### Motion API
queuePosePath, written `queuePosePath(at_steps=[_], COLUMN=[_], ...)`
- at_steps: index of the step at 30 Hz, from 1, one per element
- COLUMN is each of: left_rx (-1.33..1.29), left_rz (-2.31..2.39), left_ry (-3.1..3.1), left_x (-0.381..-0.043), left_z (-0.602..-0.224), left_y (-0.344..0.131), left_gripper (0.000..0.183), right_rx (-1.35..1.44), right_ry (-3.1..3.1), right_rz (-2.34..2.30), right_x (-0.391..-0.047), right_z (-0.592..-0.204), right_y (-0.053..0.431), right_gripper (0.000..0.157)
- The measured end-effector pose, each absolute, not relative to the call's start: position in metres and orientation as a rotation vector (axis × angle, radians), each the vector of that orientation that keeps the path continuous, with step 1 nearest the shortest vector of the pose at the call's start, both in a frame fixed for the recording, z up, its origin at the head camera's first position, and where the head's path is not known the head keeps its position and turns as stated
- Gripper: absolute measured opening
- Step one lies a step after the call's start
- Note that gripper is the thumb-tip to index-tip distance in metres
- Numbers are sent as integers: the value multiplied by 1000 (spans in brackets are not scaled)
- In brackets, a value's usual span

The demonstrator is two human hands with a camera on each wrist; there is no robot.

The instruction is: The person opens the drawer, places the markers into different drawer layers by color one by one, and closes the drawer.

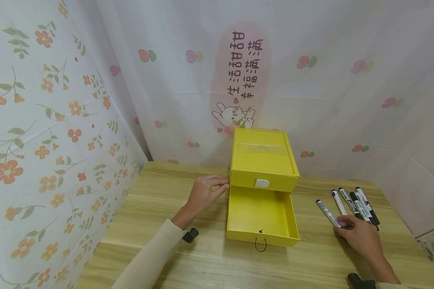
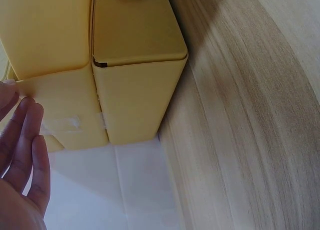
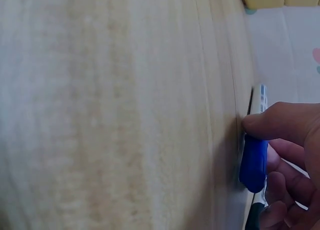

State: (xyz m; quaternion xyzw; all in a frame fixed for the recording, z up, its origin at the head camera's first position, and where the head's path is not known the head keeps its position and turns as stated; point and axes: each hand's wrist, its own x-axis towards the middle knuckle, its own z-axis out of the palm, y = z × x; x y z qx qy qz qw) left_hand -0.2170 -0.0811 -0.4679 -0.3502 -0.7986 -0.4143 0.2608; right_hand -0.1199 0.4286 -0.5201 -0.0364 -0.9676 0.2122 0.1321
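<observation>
In the head view, a yellow box with drawers (image 1: 262,156) stands on the table, its lower drawer (image 1: 262,240) pulled out and nothing in it. My left hand (image 1: 207,192) touches the box's left side near the front edge. In the left wrist view, the fingers of that hand (image 2: 22,155) look fairly straight against the yellow wall. On the right, my right hand (image 1: 359,235) pinches a whiteboard marker (image 1: 327,213) lying low at the tabletop. Its blue end (image 3: 253,165) sticks out below the thumb in the right wrist view.
Several other markers (image 1: 361,204) lie side by side just beyond the right hand, one with a white barrel (image 1: 338,202) nearest. The upper drawer (image 1: 246,179) is closed, with a white tab. A patterned curtain (image 1: 181,100) hangs behind the wooden table (image 1: 199,257).
</observation>
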Motion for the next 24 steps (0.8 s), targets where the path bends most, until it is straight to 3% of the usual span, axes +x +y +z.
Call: queuePosePath(at_steps=[16, 24], left_rx=[-942, -947], left_rz=[-1124, -1126], left_ry=[-2173, -2177], left_x=[-216, -217], left_z=[-467, -468], left_y=[-81, -81], left_gripper=[13, 13], right_rx=[-127, -122], right_ry=[-2828, -2782], right_rz=[629, 625], right_x=[-123, -124], right_z=[-520, -515], right_y=[424, 415], right_gripper=[35, 25])
